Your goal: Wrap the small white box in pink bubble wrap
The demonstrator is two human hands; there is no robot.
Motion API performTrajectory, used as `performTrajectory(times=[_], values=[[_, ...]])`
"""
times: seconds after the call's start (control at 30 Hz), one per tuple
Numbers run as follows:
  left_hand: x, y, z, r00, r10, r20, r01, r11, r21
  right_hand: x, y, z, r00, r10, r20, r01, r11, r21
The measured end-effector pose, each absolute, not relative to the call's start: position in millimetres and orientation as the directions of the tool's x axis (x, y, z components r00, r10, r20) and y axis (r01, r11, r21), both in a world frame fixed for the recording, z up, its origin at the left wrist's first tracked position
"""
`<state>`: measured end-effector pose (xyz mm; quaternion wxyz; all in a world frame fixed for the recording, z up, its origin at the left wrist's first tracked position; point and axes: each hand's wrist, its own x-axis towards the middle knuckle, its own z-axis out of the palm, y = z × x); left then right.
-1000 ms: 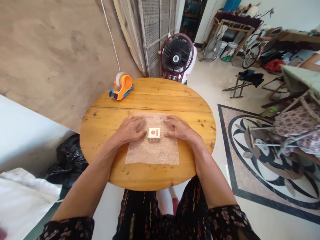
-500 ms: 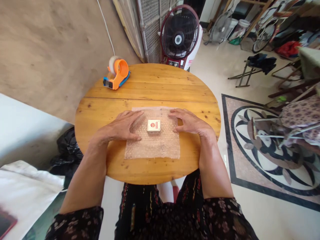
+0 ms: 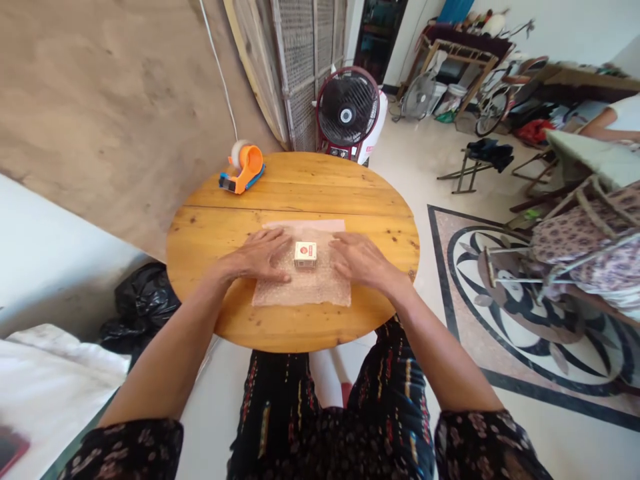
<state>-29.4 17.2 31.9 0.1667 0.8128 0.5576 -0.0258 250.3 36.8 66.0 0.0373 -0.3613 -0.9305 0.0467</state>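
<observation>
A small cream box (image 3: pixel 305 255) with red print sits near the middle of a sheet of bubble wrap (image 3: pixel 300 292), which lies flat on the wooden table. To the left of the box, my left hand (image 3: pixel 263 255) rests over the sheet's left part, fingers spread. My right hand (image 3: pixel 359 259) lies over the right side of the sheet, its fingers apart and close to the box. Neither hand touches the box.
An orange and blue tape dispenser (image 3: pixel 243 168) stands at the back left of the oval wooden table (image 3: pixel 300 333). Behind the table is a fan (image 3: pixel 347 107). A black plastic bag (image 3: pixel 145 293) is on the left, and a folding stool (image 3: pixel 475 167) at the right. A co-worker's arm (image 3: pixel 600 125) shows far right.
My right hand has come inward toward the box and now lies over the sheet. The left hand stays beside the box. The view has tilted up a little.
</observation>
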Motion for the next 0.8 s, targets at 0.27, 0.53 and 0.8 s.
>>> performTrajectory(times=[0.27, 0.53, 0.8], values=[[-29, 11, 23, 0.418, 0.904, -0.086, 0.875, -0.376, 0.306, 282, 0, 51, -0.758, 0.648, -0.073, 0.649, 0.738, -0.188], [-33, 11, 13, 0.417, 0.908, -0.035, 0.858, -0.380, 0.345, 289, -20, 71, -0.696, 0.709, 0.110, 0.642, 0.684, -0.346], [-29, 9, 18, 0.413, 0.911, -0.004, 0.860, -0.388, 0.333, 235, -23, 67, -0.828, 0.528, 0.191, 0.428, 0.814, -0.393]])
